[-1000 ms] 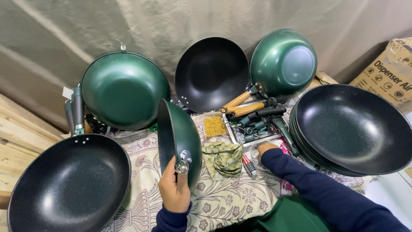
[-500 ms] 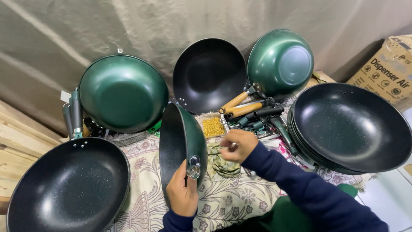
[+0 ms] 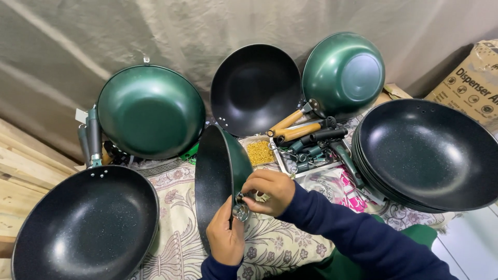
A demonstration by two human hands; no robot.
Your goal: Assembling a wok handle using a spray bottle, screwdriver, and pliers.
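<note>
Meanwhile, both hands meet at the rim of an upright pan

Centrally, a dark-lined green pan (image 3: 220, 181) stands on edge over the floral cloth (image 3: 176, 228), its black speckled inside facing nine o'clock and its green back facing three o'clock. The left hand (image 3: 225, 238) sits at the pan's six o'clock edge, fingers curled shut around the rim and the small metal fitting (image 3: 240, 211) there. The right hand (image 3: 267, 192) comes in from four o'clock on a dark blue sleeve (image 3: 358, 238); its fingertips are pinched together at that same fitting, touching the pan's green side. Whether they hold a small part between them cannot be told.

At eight o'clock from the held pan lies a large black pan (image 3: 85, 228), open side up. At eleven o'clock a green pan (image 3: 150, 111) leans against the drape (image 3: 155, 31), bottom outward. At twelve o'clock a black pan (image 3: 255, 88) leans likewise, and at one o'clock another green pan (image 3: 343, 75) shows its base. At three o'clock sits a stack of black pans (image 3: 428, 153). Between them, a tray of yellow bits (image 3: 259, 152) lies just beside wooden handles (image 3: 293, 127) and dark green handles (image 3: 316, 148). A cardboard box (image 3: 469, 85) stands at two o'clock
</note>
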